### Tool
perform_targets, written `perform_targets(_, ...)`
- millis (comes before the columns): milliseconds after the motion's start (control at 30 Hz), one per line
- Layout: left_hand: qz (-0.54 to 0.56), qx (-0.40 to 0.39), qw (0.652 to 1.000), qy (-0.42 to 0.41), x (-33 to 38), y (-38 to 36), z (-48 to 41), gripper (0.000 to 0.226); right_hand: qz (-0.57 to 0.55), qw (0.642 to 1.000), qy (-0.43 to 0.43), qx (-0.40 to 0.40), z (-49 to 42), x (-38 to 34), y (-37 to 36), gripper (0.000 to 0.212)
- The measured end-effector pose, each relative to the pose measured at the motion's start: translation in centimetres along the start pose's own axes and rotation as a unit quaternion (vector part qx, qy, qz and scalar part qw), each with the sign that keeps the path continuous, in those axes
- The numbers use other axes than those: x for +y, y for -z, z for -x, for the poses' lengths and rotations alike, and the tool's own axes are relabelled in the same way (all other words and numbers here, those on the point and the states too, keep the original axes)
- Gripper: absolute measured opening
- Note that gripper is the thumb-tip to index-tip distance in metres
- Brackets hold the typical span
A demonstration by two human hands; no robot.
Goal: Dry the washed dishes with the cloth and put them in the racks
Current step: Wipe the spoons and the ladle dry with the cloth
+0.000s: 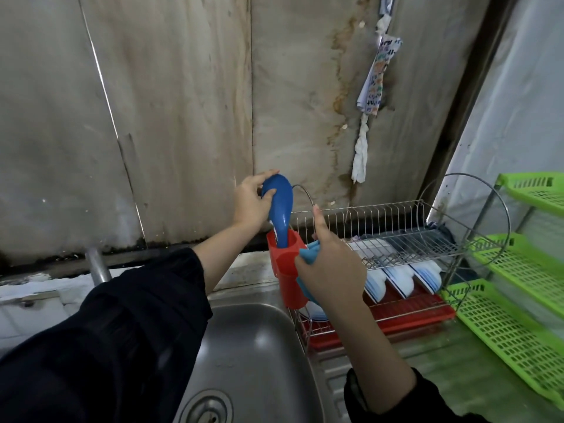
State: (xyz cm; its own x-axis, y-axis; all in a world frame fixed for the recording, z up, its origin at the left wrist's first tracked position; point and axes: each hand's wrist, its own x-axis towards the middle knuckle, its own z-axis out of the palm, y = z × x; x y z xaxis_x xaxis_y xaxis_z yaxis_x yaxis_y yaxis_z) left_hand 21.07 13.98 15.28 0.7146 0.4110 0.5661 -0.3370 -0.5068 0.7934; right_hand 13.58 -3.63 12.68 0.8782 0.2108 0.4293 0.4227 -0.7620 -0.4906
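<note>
My left hand [251, 198] grips the bowl end of a blue plastic spoon [280, 209], whose handle stands down inside the red cutlery holder [285, 270] clipped to the left end of the wire dish rack [396, 236]. My right hand [331, 270] is closed on a light blue cloth [308, 254], right in front of the red holder. Several white plates with blue rims [403, 279] stand on edge in the rack's lower tier, above a red drip tray [412, 314].
A steel sink [253, 355] with its drain lies below my arms, and a steel tap pipe [97, 267] rises at the left. A green plastic tiered rack [518, 288] stands at the right. A rag and printed paper [378, 77] hang on the stained wall.
</note>
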Motion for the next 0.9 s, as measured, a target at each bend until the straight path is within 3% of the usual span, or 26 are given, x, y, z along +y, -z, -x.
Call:
perform_targets(100,-0.039,-0.068,0.997,-0.005,-1.4,-0.2,-0.4,0.049,-0.005,1.0,0.002,0.001,-0.1,0.1,-0.1,0.087)
perform_targets(200,-0.141,-0.129,0.978,-0.078,-1.9,0.0,-0.6,0.057,-0.006,1.0,0.007,0.0,-0.2,0.2,-0.1,0.086)
perform_targets(333,-0.29,-0.111,0.936,-0.164,-2.1,0.2,-0.9,0.061,-0.01,1.0,0.012,0.0,-0.2,0.3,-0.1,0.084)
perform_targets(600,-0.357,-0.176,0.914,-0.085,-2.5,0.5,-0.8,0.075,-0.015,1.0,0.01,0.008,-0.1,-0.1,0.0,0.085)
perform_targets(900,-0.385,-0.189,0.901,-0.058,-1.2,1.8,1.0,0.08,-0.002,1.0,0.003,0.019,0.6,-0.3,-0.4,0.083)
